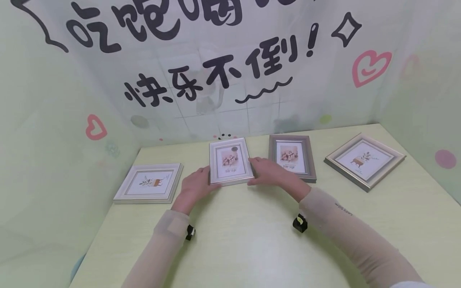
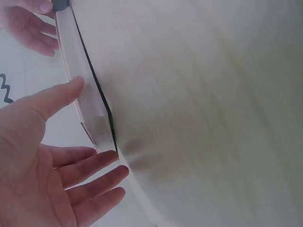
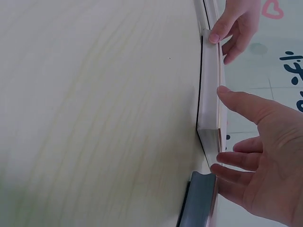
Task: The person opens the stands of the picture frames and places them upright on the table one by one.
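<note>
A white picture frame [image 1: 213,162] with a pink flower print lies on the table in the middle of the head view. My left hand [image 1: 196,185] is at its left side, the thumb along the near edge. In the left wrist view the fingers of this left hand [image 2: 52,161] are spread and fairly straight beside the frame's edge [image 2: 92,106]. My right hand [image 1: 268,173] is at the opposite side, its thumb by the near corner. The right wrist view has the right hand [image 3: 265,156] with extended fingers at the white frame's side [image 3: 209,90]. Whether every fingertip touches is unclear.
A brown-grey frame [image 1: 311,160] lies just right of the right hand, partly behind it. Further right is a tilted champagne-coloured frame [image 1: 335,158]. A white frame [image 1: 126,188] lies at the left table edge. Behind the table [image 1: 245,232] hangs a printed curtain [image 1: 223,116].
</note>
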{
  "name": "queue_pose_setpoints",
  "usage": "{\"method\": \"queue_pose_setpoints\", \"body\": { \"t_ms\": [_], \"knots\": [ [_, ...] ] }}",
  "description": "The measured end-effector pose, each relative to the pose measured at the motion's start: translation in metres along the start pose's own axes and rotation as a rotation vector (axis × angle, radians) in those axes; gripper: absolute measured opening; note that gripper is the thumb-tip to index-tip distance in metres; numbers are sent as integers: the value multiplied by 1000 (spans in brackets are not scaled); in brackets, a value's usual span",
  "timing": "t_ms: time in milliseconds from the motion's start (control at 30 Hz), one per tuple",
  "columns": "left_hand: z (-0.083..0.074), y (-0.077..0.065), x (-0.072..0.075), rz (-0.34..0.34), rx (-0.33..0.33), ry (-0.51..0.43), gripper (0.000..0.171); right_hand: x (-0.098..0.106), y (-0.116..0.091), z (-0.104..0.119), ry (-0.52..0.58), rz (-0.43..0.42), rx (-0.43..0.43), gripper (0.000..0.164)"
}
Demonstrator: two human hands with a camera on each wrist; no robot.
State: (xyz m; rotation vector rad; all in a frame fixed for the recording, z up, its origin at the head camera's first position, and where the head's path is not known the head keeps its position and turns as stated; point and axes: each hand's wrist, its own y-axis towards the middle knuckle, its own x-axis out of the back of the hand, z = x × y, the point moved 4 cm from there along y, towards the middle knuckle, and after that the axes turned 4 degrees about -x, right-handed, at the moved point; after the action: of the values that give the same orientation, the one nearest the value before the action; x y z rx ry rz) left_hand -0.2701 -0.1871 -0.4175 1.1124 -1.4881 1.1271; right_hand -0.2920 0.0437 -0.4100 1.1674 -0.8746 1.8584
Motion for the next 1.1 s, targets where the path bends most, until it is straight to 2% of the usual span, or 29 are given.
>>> {"method": "queue_pose_setpoints", "body": {
  "t_ms": [333, 700, 867, 1100],
  "knots": [
    [3, 0, 0, 12, 50, -104, 62, -8, 4, 1, 93, 3, -55, 84],
    [4, -2, 4, -3, 60, -244, 64, -8, 6, 4, 102, -49, -87, 74],
    [1, -5, 5, -15, 66, -337, 59, -10, 7, 3, 127, -79, -88, 67],
    [7, -5, -1, -10, 92, -547, 62, -11, 9, 1, 156, -122, -79, 44]
  ]
}}
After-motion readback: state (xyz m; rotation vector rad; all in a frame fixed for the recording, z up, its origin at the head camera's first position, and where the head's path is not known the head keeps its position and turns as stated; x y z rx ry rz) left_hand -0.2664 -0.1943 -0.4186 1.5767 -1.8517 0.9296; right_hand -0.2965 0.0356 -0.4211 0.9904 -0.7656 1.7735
